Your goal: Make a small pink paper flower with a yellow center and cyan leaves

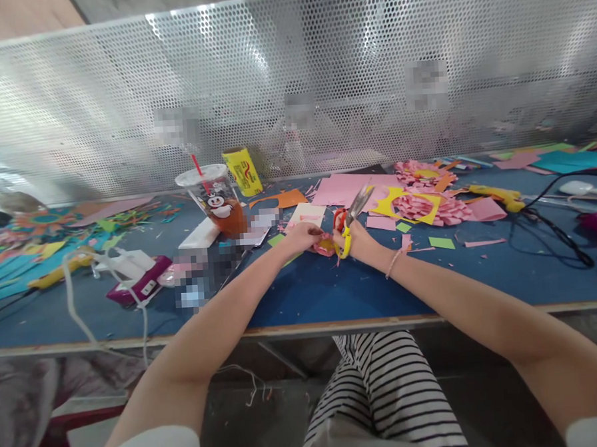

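My left hand (304, 236): fingertips pinched on the paper flower (324, 246), best lightly; my right hand (359, 242): fingers clamped round scissors (356, 208), blades best angled beyond them, off the petals.

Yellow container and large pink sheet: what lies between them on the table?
A cut orange paper lies between the yellow container and the large pink sheet, seen in the head view.

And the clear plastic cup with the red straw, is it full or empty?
Neither: the clear plastic cup is partly full. Orange-brown drink shows in its lower part, with see-through plastic above it.
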The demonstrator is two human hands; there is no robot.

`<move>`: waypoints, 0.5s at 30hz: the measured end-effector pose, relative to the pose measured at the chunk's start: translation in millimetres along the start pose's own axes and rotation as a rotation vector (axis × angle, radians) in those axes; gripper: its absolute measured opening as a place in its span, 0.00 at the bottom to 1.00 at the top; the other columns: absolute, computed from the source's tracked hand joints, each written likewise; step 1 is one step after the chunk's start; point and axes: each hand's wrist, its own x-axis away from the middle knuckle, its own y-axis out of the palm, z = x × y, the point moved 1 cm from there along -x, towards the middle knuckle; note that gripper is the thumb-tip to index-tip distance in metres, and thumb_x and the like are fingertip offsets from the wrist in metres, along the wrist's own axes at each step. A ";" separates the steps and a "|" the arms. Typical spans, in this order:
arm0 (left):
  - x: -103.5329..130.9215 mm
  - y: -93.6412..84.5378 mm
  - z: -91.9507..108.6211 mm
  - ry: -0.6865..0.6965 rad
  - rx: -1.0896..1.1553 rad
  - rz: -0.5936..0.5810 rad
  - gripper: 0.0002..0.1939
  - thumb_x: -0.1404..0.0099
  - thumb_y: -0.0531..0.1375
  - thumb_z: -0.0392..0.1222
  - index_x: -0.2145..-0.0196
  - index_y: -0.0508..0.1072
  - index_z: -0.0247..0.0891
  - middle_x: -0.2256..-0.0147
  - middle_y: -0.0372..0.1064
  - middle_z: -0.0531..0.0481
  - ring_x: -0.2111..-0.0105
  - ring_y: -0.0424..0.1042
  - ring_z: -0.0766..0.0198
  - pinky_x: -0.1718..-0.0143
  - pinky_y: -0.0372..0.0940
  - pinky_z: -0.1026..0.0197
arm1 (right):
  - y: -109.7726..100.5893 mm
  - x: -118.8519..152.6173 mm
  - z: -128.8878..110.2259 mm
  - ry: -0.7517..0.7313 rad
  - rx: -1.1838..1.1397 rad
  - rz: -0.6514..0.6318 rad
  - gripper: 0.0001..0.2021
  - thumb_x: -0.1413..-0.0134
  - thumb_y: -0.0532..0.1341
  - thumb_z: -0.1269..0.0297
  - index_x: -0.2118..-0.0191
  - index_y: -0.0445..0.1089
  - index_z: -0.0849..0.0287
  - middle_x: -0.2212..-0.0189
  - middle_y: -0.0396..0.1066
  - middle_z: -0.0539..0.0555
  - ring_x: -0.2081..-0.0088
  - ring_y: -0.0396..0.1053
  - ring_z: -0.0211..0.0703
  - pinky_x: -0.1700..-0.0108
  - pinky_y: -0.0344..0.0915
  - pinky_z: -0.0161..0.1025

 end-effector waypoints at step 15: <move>0.4 -0.8 6.1 0.017 -0.096 0.086 0.09 0.50 0.61 0.42 0.71 0.73 0.33 0.81 0.65 0.55 0.81 0.63 0.70 0.78 0.62 0.67 | -8.1 -10.1 4.1 -0.024 -0.083 0.056 0.08 0.54 0.55 0.67 0.73 0.51 0.54 0.75 0.57 0.46 0.74 0.60 0.36 0.70 0.61 0.38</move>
